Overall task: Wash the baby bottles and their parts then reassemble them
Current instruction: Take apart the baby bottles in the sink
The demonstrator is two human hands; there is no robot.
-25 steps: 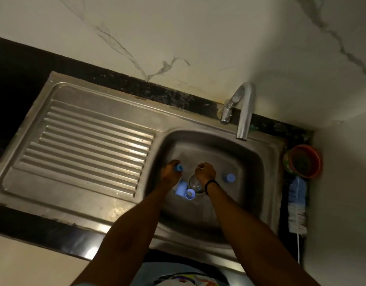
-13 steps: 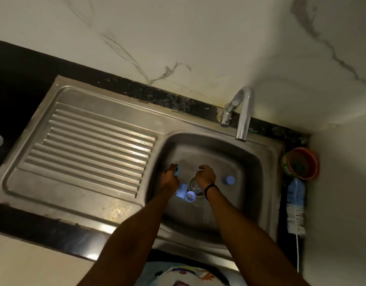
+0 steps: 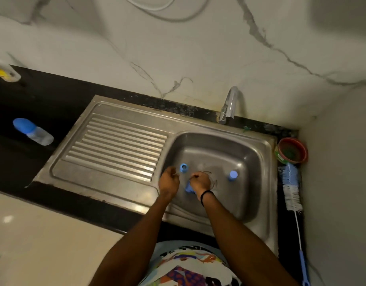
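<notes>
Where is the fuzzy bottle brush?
The blue and white bottle brush lies far right in the head view, beside the steel sink, near the red tub.

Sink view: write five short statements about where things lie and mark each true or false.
1. A baby bottle with a blue cap lies on the black counter, left of the sink. True.
2. The bottle brush lies inside the basin. False: it lies on the counter to the right of the sink.
3. Water streams from the faucet. False: no stream shows below the spout.
4. Both the left hand and the right hand are over the basin. True.
5. A blue cap sits in the basin, right of both hands. True.
</notes>
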